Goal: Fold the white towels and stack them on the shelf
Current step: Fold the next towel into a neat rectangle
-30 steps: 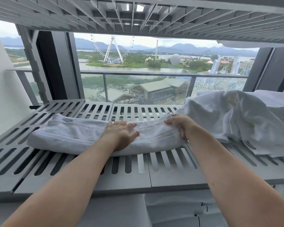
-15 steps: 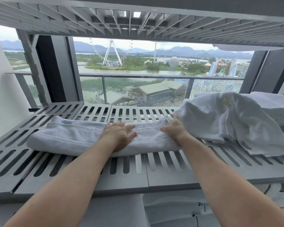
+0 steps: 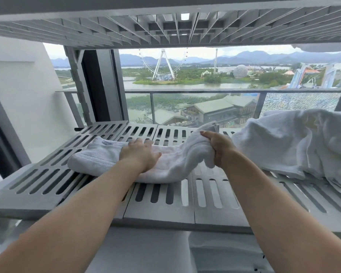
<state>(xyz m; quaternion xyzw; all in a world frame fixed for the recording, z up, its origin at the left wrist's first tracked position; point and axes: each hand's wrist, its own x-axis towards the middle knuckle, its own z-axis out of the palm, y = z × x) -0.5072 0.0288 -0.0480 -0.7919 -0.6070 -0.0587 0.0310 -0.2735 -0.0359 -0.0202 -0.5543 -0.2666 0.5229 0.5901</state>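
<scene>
Towel (image 3: pixel 104 159): a white towel folded into a long strip. It lies across the middle of the slatted shelf from 9 o'clock to 3 o'clock.
Towel, left part: flat on the slats, with a small sewn label (image 3: pixel 107 143) at its far corner.
Towel, right end: lifted off the slats and bunched in a hump.
Left hand (image 3: pixel 140 156): palm down with straight fingers, pressing the middle of the strip onto the shelf. It grips nothing.
Right hand (image 3: pixel 219 146): fingers curled round the raised right end, holding it above the slats.
Shelf (image 3: pixel 185 203): grey panels with long slots, bearing both the strip and the heap.
Loose towels (image 3: pixel 295 142): a crumpled white heap at 3 o'clock of the right hand, just beside it on the same shelf.
Upper shelf (image 3: pixel 165 26): a ribbed grey underside at 12 o'clock.
Railing (image 3: pixel 185 91): a glass balcony rail beyond the shelf.
Ferris wheel (image 3: pixel 162 66): outside past the rail, at 12 o'clock of the left hand, beside water.
</scene>
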